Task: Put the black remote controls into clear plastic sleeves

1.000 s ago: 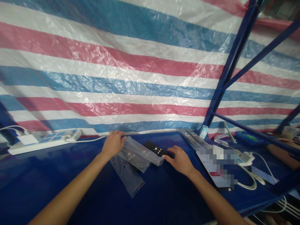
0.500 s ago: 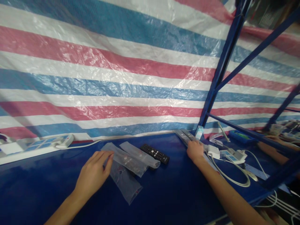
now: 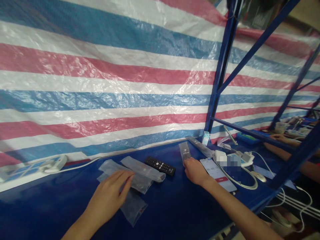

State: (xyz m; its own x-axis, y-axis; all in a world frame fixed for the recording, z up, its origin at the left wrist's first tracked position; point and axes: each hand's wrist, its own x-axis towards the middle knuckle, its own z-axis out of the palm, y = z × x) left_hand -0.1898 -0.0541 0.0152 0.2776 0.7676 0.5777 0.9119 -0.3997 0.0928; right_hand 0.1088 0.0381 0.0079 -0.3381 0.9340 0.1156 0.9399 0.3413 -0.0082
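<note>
My right hand point(image 3: 196, 171) is closed on the near end of a remote control in a clear plastic sleeve point(image 3: 184, 149). Another sleeved remote point(image 3: 200, 146) lies just behind it. My left hand point(image 3: 111, 191), thumb apart from its fingers and seemingly with nothing in it, is over the sleeved pieces on the blue table and partly covers them. Among these are a frosted sleeve point(image 3: 143, 168) and a flat clear sleeve point(image 3: 133, 208) nearer me; what they contain is hard to make out. A bare black remote control point(image 3: 160, 165) lies beside them.
A phone point(image 3: 218, 175) with a timer lies under my right forearm. Beyond it are a power strip with chargers point(image 3: 246, 158) and a looped white cable point(image 3: 250, 187). Another power strip point(image 3: 32, 170) is at left. A blue metal post point(image 3: 220, 73) rises before striped sheeting. Another person's arm point(image 3: 282, 145) is at far right.
My right hand has drawn one sleeved remote left and toward me, away from the other, uncovering the phone. My left hand has moved slightly right over the sleeves. The view has shifted right.
</note>
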